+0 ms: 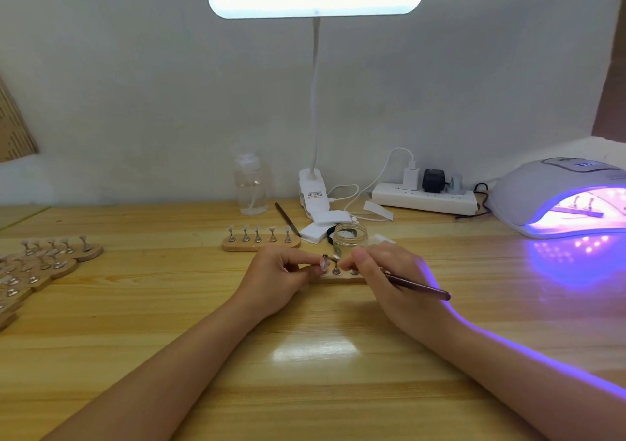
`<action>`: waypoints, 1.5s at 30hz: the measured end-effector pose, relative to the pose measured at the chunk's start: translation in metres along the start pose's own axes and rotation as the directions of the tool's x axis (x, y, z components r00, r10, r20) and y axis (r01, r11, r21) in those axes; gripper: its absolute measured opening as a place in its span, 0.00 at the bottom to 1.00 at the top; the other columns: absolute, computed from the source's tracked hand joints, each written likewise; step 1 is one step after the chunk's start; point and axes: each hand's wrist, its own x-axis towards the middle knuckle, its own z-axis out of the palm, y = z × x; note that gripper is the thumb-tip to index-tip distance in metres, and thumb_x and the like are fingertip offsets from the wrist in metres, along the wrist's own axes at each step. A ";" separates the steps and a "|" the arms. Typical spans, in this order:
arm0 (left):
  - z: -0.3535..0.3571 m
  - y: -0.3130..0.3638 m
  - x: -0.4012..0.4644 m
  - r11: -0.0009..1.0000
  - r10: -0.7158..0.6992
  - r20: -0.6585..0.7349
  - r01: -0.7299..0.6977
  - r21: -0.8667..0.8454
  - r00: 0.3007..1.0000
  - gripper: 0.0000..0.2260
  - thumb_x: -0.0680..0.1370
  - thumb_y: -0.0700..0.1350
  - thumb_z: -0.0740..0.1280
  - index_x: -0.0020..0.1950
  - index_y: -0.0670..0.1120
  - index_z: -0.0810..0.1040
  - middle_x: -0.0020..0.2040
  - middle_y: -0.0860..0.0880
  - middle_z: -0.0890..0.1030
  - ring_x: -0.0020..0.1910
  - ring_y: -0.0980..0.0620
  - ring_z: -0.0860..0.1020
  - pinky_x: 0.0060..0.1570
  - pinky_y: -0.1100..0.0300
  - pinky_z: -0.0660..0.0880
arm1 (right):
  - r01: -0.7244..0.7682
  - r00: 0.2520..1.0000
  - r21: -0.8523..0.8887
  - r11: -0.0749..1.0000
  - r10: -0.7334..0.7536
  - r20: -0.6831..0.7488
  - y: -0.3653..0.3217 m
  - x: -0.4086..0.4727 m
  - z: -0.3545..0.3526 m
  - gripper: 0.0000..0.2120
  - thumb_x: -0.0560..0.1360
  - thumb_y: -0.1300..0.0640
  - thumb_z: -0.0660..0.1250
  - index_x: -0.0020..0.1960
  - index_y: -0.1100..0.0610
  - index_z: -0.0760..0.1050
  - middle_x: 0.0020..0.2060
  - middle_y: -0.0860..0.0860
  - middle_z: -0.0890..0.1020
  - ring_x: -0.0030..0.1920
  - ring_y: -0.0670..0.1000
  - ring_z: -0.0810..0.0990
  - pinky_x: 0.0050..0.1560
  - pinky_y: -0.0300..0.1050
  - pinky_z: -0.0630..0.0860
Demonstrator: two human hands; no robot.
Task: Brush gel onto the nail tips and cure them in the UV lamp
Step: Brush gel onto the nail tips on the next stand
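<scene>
Brush (416,285) gripped in right hand (389,271), bristles at nail tip (324,264) pinched on its stand by left hand (281,271), over wooden holder (338,278) (mid-table); UV lamp (555,200) glowing far right.

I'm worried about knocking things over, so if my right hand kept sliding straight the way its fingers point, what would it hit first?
The right hand, gripping the thin dark brush, points left. It would probably first meet the small clear nail tip that the left hand pinches, though depth is unclear.
</scene>
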 end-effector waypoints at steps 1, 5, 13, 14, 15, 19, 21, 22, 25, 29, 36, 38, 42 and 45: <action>0.000 0.000 0.000 1.000 0.000 0.002 0.000 0.001 1.000 0.10 0.70 0.36 0.72 0.43 0.52 0.83 0.38 0.55 0.83 0.38 0.35 0.77 0.35 0.59 0.71 | 0.001 1.000 0.027 1.000 -0.001 0.002 0.000 0.000 0.000 0.16 0.76 0.45 0.57 0.41 0.49 0.82 0.36 0.41 0.82 0.41 0.40 0.79 0.43 0.34 0.72; 0.000 0.000 0.001 1.000 -0.002 0.004 0.002 0.002 1.000 0.11 0.70 0.36 0.72 0.42 0.54 0.82 0.38 0.55 0.83 0.39 0.35 0.77 0.35 0.59 0.71 | 0.028 0.999 0.031 0.999 -0.028 -0.016 -0.001 0.000 0.000 0.20 0.76 0.44 0.54 0.40 0.51 0.82 0.34 0.39 0.81 0.40 0.39 0.78 0.43 0.32 0.71; 0.000 -0.002 0.002 0.998 0.000 0.020 -0.001 0.059 1.000 0.07 0.70 0.36 0.72 0.44 0.47 0.84 0.37 0.54 0.82 0.35 0.39 0.74 0.35 0.61 0.69 | 0.069 0.998 -0.026 0.997 -0.069 -0.002 -0.001 0.000 -0.001 0.20 0.76 0.45 0.53 0.40 0.51 0.82 0.34 0.40 0.81 0.39 0.39 0.77 0.43 0.35 0.71; 0.000 -0.002 0.001 0.998 0.001 0.024 -0.002 0.062 1.000 0.07 0.70 0.36 0.72 0.44 0.47 0.84 0.37 0.55 0.82 0.33 0.43 0.73 0.34 0.62 0.69 | 0.078 0.997 -0.066 0.995 -0.077 0.014 -0.002 0.001 -0.001 0.19 0.76 0.45 0.53 0.42 0.51 0.81 0.35 0.41 0.81 0.40 0.40 0.77 0.43 0.36 0.71; -0.001 -0.002 0.001 0.998 0.002 0.031 -0.004 0.063 1.000 0.07 0.70 0.36 0.72 0.44 0.48 0.84 0.36 0.56 0.81 0.32 0.48 0.72 0.34 0.64 0.68 | 0.086 0.996 -0.093 0.992 -0.083 0.030 -0.002 0.001 0.000 0.19 0.76 0.45 0.53 0.43 0.50 0.81 0.36 0.41 0.81 0.41 0.40 0.77 0.44 0.36 0.71; -0.001 -0.001 0.000 0.997 -0.016 0.032 0.013 0.076 0.999 0.06 0.70 0.36 0.71 0.44 0.46 0.84 0.34 0.60 0.79 0.30 0.56 0.69 0.33 0.70 0.66 | 0.073 0.997 -0.005 0.997 -0.073 0.005 -0.002 0.000 0.000 0.20 0.76 0.46 0.54 0.38 0.51 0.81 0.32 0.42 0.81 0.38 0.39 0.78 0.42 0.30 0.70; -0.002 -0.001 0.000 0.997 -0.018 0.026 0.016 0.070 1.000 0.06 0.70 0.36 0.71 0.44 0.45 0.84 0.35 0.58 0.79 0.31 0.55 0.69 0.33 0.69 0.66 | 0.083 0.996 -0.031 0.996 -0.083 -0.012 -0.001 0.000 0.000 0.19 0.76 0.46 0.54 0.40 0.51 0.81 0.33 0.39 0.80 0.39 0.39 0.78 0.43 0.33 0.71; -0.002 -0.001 0.000 0.997 -0.014 0.026 0.012 0.072 1.000 0.06 0.70 0.36 0.71 0.44 0.45 0.84 0.35 0.58 0.79 0.31 0.54 0.69 0.33 0.69 0.66 | 0.086 0.996 -0.064 0.994 -0.086 -0.001 -0.001 0.001 0.000 0.19 0.76 0.46 0.54 0.42 0.51 0.81 0.35 0.38 0.80 0.40 0.39 0.77 0.43 0.35 0.71; -0.001 0.000 0.000 0.997 -0.016 0.021 0.015 0.078 1.000 0.06 0.70 0.36 0.71 0.44 0.45 0.84 0.34 0.59 0.79 0.31 0.56 0.69 0.33 0.70 0.66 | 0.059 0.998 -0.044 0.997 -0.058 0.012 -0.001 0.001 0.000 0.20 0.76 0.44 0.53 0.41 0.50 0.82 0.35 0.40 0.81 0.40 0.40 0.78 0.43 0.33 0.70; -0.001 0.000 0.000 0.998 -0.013 0.008 0.012 0.062 1.000 0.07 0.70 0.36 0.72 0.44 0.46 0.84 0.35 0.58 0.80 0.33 0.45 0.72 0.34 0.65 0.68 | 0.062 0.997 -0.004 0.998 -0.062 -0.041 -0.001 0.000 0.000 0.20 0.76 0.45 0.54 0.40 0.51 0.82 0.34 0.38 0.81 0.40 0.39 0.79 0.43 0.35 0.72; -0.001 0.006 -0.001 0.999 -0.033 -0.009 0.033 0.013 0.999 0.10 0.69 0.38 0.73 0.41 0.54 0.82 0.38 0.48 0.84 0.38 0.36 0.76 0.33 0.58 0.70 | 0.045 0.997 0.051 0.998 -0.042 -0.057 -0.001 0.000 0.000 0.21 0.76 0.45 0.54 0.38 0.53 0.82 0.33 0.42 0.82 0.38 0.39 0.79 0.41 0.31 0.71; -0.002 0.006 -0.001 0.999 -0.034 -0.008 0.034 0.013 0.999 0.10 0.69 0.38 0.73 0.41 0.54 0.82 0.38 0.45 0.84 0.38 0.36 0.76 0.33 0.56 0.71 | 0.055 0.998 -0.011 0.998 -0.055 -0.044 -0.001 0.001 0.000 0.20 0.76 0.45 0.53 0.42 0.51 0.82 0.35 0.43 0.81 0.40 0.41 0.78 0.42 0.35 0.72; -0.002 0.007 -0.001 0.999 -0.043 -0.017 0.043 0.010 0.999 0.09 0.69 0.38 0.73 0.42 0.52 0.83 0.37 0.53 0.83 0.36 0.37 0.76 0.34 0.62 0.70 | 0.023 1.000 0.047 0.999 -0.022 -0.019 -0.001 0.000 0.000 0.20 0.75 0.44 0.54 0.39 0.50 0.82 0.33 0.42 0.82 0.39 0.38 0.79 0.41 0.30 0.71; -0.001 0.007 -0.001 0.998 -0.057 -0.033 0.057 0.000 0.998 0.10 0.68 0.38 0.73 0.40 0.54 0.82 0.37 0.52 0.84 0.34 0.42 0.74 0.34 0.62 0.70 | 0.024 0.999 0.081 0.996 -0.020 -0.047 -0.001 0.000 0.000 0.21 0.75 0.44 0.54 0.38 0.52 0.82 0.33 0.43 0.82 0.38 0.39 0.79 0.41 0.33 0.72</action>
